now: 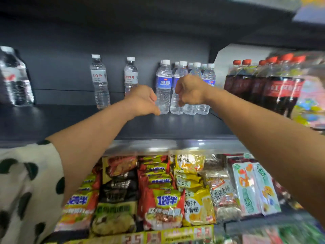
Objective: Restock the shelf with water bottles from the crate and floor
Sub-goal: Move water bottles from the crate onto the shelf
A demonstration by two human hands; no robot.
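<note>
1. The dark shelf [175,125] is carrying a row of blue-label water bottles [163,85] at its back, near 12 o'clock.
2. The left hand [142,101] is curling against the leftmost bottle's base; whether it is gripping, I cannot tell.
3. The right hand [190,90] is covering the next bottles, grip hidden.
4. Cola bottles [274,85] are standing at 2 o'clock, noodle packets [163,205] lying at 6 o'clock.

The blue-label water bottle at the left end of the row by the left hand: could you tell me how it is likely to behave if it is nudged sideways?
The blue-label water bottle stands tall on a narrow base, so a high push would probably tip it. It looks full, so likely fairly heavy for its size. Its thin ribbed clear plastic may flex slightly under the left hand.
</note>
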